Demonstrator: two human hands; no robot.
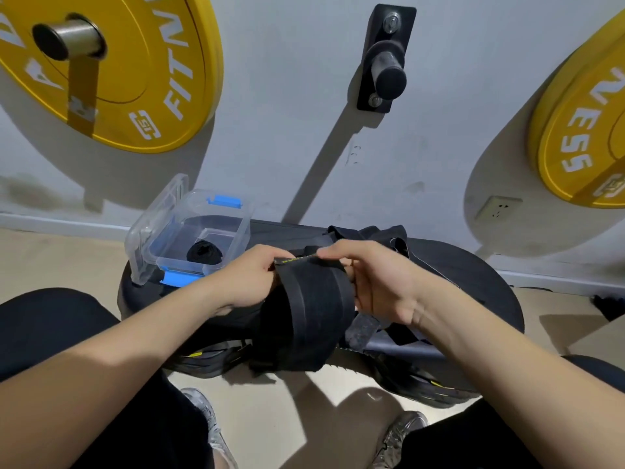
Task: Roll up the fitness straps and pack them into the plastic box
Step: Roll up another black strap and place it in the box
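A wide black fitness strap [304, 313] hangs down between my hands in several overlapping bands. My left hand [250, 279] pinches its top edge from the left, and my right hand [368, 275] grips the same edge from the right. The clear plastic box [145, 238] with blue clips stands open to the left, on a stack of black weight plates [480, 275]. One rolled black strap [204, 253] lies inside the box. More loose black straps [382, 236] are heaped behind my right hand.
Yellow weight plates hang on the wall at upper left [135, 72] and right [581, 137], with a bare black peg [385, 62] between them. The box lid [169, 198] leans up behind the box. My knees and shoes [399, 434] frame the floor below.
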